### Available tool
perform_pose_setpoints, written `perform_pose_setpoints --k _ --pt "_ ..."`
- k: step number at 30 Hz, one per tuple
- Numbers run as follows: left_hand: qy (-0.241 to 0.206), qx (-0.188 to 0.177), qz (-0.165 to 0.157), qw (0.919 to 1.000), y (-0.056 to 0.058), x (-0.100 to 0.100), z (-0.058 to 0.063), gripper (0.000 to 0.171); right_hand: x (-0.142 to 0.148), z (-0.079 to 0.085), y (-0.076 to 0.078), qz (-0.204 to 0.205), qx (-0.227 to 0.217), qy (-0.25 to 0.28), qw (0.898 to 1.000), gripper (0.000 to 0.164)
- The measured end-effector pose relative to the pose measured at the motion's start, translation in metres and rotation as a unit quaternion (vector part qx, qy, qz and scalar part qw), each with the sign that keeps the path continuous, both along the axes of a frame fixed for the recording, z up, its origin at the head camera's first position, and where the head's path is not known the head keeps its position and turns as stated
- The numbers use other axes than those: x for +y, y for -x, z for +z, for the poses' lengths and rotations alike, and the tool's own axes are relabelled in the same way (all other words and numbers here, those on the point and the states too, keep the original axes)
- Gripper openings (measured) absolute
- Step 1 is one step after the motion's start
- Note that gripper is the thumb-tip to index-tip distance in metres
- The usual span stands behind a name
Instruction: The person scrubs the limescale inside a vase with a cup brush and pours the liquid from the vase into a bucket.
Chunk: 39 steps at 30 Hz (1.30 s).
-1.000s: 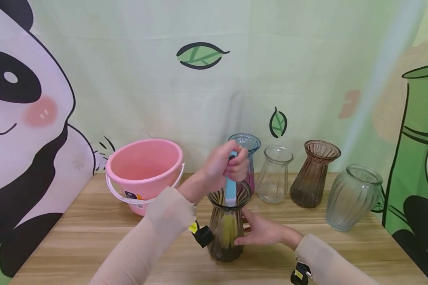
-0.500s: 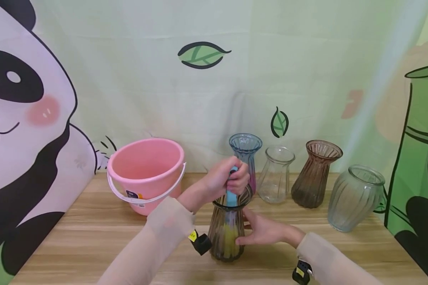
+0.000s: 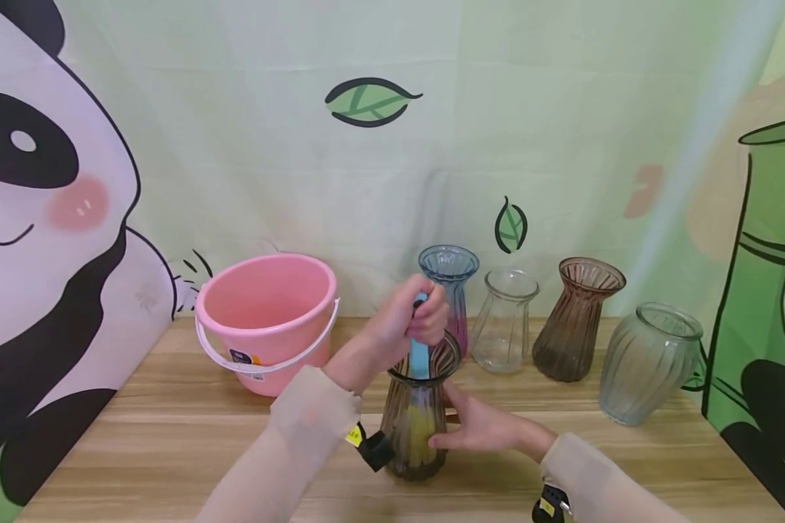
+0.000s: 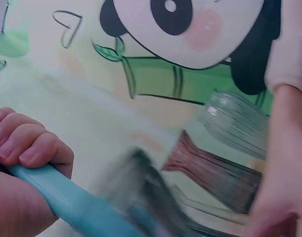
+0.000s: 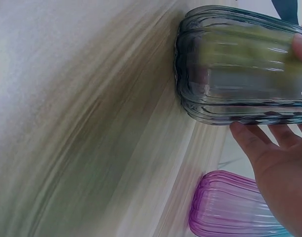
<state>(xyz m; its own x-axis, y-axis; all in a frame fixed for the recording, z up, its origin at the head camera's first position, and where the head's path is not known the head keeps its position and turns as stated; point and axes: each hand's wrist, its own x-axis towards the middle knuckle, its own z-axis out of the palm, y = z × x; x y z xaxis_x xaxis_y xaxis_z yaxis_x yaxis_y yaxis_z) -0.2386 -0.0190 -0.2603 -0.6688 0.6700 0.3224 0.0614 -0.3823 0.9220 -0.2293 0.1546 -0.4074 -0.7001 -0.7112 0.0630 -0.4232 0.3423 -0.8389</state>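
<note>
In the head view a smoky grey ribbed glass vase (image 3: pixel 413 466) stands upright on the table. My left hand (image 3: pixel 408 319) grips the light blue handle (image 3: pixel 419 360) of a cleaning brush above the vase's mouth. Through the glass its yellow head (image 3: pixel 421 434) shows, low inside the vase. My right hand (image 3: pixel 487 425) holds the vase's lower right side, thumb toward the front. The right wrist view shows the fingers (image 5: pixel 247 138) against the vase's wall (image 5: pixel 205 111). In the left wrist view the brush handle (image 4: pixel 62 192) is plain, but the vase's rim (image 4: pixel 141 168) is blurred.
Behind the grey vase stand a blue-and-pink vase (image 3: pixel 449 265), a clear vase (image 3: pixel 500 334) and a brown vase (image 3: pixel 565 334). A pale, wide-bodied glass vase (image 3: pixel 647 370) is at the right. A pink bucket (image 3: pixel 268 341) with a white handle stands at the left on the wooden table (image 3: pixel 150 450).
My left hand first pushed the brush down into the vase, then drew it slightly up and left. My right hand stays on the vase, which has barely moved.
</note>
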Motion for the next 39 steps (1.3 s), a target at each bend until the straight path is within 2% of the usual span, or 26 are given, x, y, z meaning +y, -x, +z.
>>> perform_pose_setpoints --k 8,10,12,17,22,26,31,34,39 --pt "-0.035 0.009 -0.003 0.9993 -0.006 -0.007 0.053 0.038 -0.002 -0.001 -0.002 -0.017 0.002 -0.007 1.000 0.080" --pt "-0.039 0.017 -0.005 0.9991 -0.007 -0.009 0.059 0.038 -0.002 -0.002 -0.002 -0.020 0.005 -0.007 1.000 0.081" --pt "-0.038 0.019 -0.008 0.9991 -0.008 -0.010 0.060 0.037 -0.003 -0.002 -0.002 -0.022 0.008 -0.009 1.000 0.081" --pt "-0.035 0.011 -0.006 0.9993 -0.009 -0.007 0.049 0.036 -0.003 -0.002 -0.002 -0.023 0.003 -0.011 1.000 0.082" --pt "-0.017 0.028 -0.009 0.9994 -0.006 -0.001 0.029 0.034 -0.002 -0.001 -0.001 -0.019 -0.006 -0.005 1.000 0.083" --pt "-0.023 0.024 -0.008 0.9994 -0.004 -0.001 0.011 0.032 -0.002 -0.003 -0.001 -0.012 0.000 -0.002 1.000 0.081" --pt "0.004 0.023 -0.037 0.9990 -0.002 -0.005 -0.011 0.032 -0.002 -0.006 -0.001 -0.005 0.001 0.006 1.000 0.081" --pt "0.014 0.027 -0.048 0.9984 -0.002 -0.007 -0.016 0.032 -0.001 -0.006 0.001 0.003 0.012 -0.003 1.000 0.082" --pt "0.024 0.019 -0.056 0.9980 -0.001 -0.007 -0.016 0.032 0.003 -0.002 0.004 0.027 0.022 -0.026 0.999 0.081"
